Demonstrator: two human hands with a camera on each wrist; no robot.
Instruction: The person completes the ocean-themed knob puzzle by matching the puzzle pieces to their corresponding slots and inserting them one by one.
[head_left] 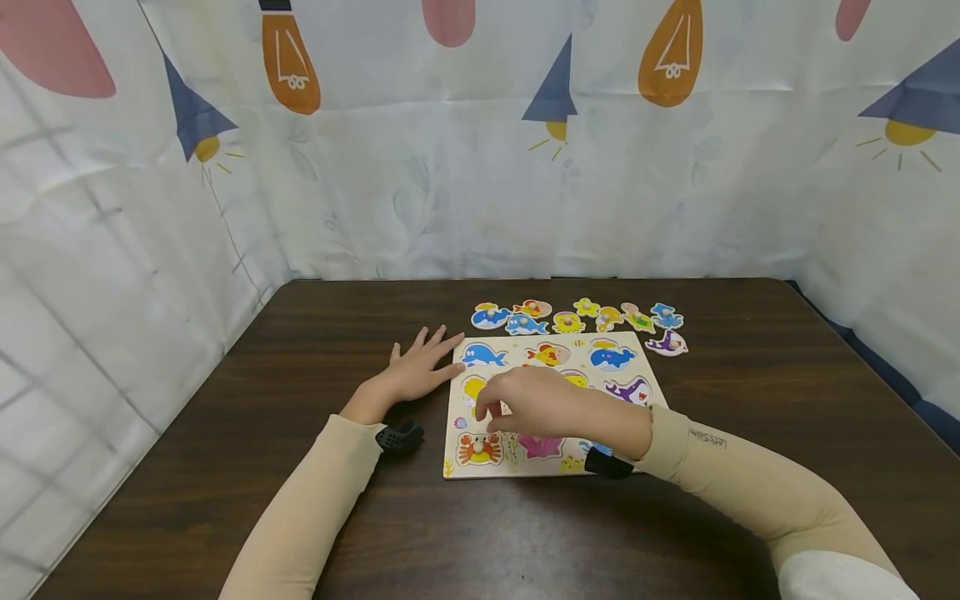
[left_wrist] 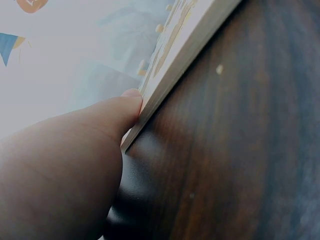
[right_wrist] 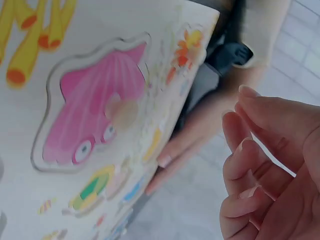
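Note:
A puzzle board [head_left: 555, 475] with sea-animal pictures lies flat on the table. My left hand [head_left: 412, 372] rests at its left edge with fingers spread; in the left wrist view, the thumb [left_wrist: 131, 100] touches the board's side. Over the board's left-middle part is my right hand [head_left: 536, 400], its fingers loosely bent. The right wrist view shows nothing between the thumb and fingers of that right hand [right_wrist: 280, 195]. A crab piece [head_left: 480, 448] with a knob sits at the front left corner. Beside it lies a pink shell piece [right_wrist: 100, 100], also knobbed. The right forearm hides part of the board.
Several loose knobbed pieces lie behind the board, among them a whale [head_left: 491, 317], a yellow flower-like piece [head_left: 587, 307] and a turtle [head_left: 639, 320]. A purple piece [head_left: 667, 343] lies off the back right corner. Patterned curtains [head_left: 465, 192] hang behind the dark wooden table [head_left: 225, 467].

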